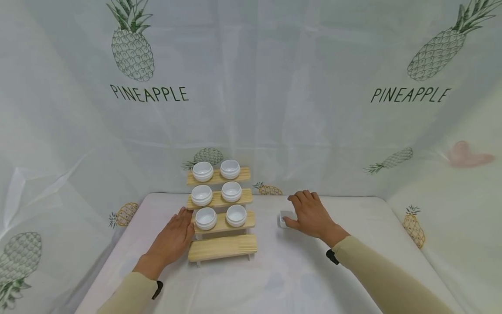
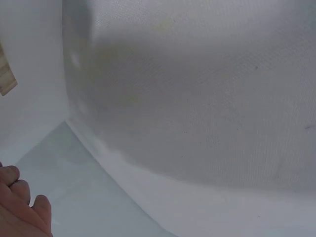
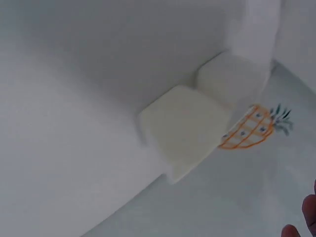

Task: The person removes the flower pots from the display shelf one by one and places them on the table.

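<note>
Backdrop: a pale cloth (image 1: 251, 87) printed with pineapples and the word PINEAPPLE hangs behind and to both sides of the two hands.
Table: a white-covered table (image 1: 274, 279) lies under both hands and runs back to the cloth.
Rack: a stepped wooden rack (image 1: 221, 209) with four shelves stands just right of the left hand and well left of the right hand; its lowest shelf is bare.
Bowls: six white bowls (image 1: 205, 218) sit two to a shelf on the three upper steps, the nearest one just beyond the left fingertips.
Left hand: the left hand (image 1: 172, 237) lies flat with fingers straight, its fingertips against the left edge of the rack at the second shelf from the bottom; it holds nothing. The left wrist view shows only a few fingertips (image 2: 19, 207) over the table cover.
Right hand: the right hand (image 1: 311, 213) rests palm down, fingers bent over a small white dish; whether it truly pinches the dish I cannot tell, as the fingers hide most of it.
Small dish: the small white square dish (image 1: 285, 218) sits on the table under the right thumb and fingers, between that hand and the rack; in the right wrist view a pale square block (image 3: 185, 128) shows, blurred.
</note>
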Demonstrator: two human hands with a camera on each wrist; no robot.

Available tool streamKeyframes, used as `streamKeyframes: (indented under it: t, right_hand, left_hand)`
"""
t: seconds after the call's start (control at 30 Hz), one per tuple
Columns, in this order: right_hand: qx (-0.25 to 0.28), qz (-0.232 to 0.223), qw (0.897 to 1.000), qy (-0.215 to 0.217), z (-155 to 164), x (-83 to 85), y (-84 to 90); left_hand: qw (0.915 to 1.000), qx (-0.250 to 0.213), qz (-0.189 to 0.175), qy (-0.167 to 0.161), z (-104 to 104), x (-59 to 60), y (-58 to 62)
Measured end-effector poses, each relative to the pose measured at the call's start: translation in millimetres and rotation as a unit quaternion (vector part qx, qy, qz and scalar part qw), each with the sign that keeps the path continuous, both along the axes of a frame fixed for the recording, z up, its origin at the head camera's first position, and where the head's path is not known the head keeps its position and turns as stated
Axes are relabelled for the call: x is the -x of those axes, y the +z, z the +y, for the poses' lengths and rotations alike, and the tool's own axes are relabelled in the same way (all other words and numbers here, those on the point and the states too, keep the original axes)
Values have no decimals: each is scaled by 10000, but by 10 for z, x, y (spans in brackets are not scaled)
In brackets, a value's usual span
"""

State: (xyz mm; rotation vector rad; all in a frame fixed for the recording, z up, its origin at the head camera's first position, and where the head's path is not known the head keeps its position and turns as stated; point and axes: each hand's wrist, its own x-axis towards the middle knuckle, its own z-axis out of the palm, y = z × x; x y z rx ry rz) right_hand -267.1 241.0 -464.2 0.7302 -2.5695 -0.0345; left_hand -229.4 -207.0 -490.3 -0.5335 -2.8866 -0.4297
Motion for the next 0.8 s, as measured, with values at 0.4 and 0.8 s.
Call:
streamKeyframes:
  t: [0.4, 0.8]
  right_hand:
    - [312, 108, 9990, 285, -1141, -194, 293]
    - [154, 20, 9999, 4, -1504, -210, 245]
  left_hand:
    - [9998, 178, 38, -26, -33, -14, 23]
    - [9999, 10, -61, -119, -22, -17, 41]
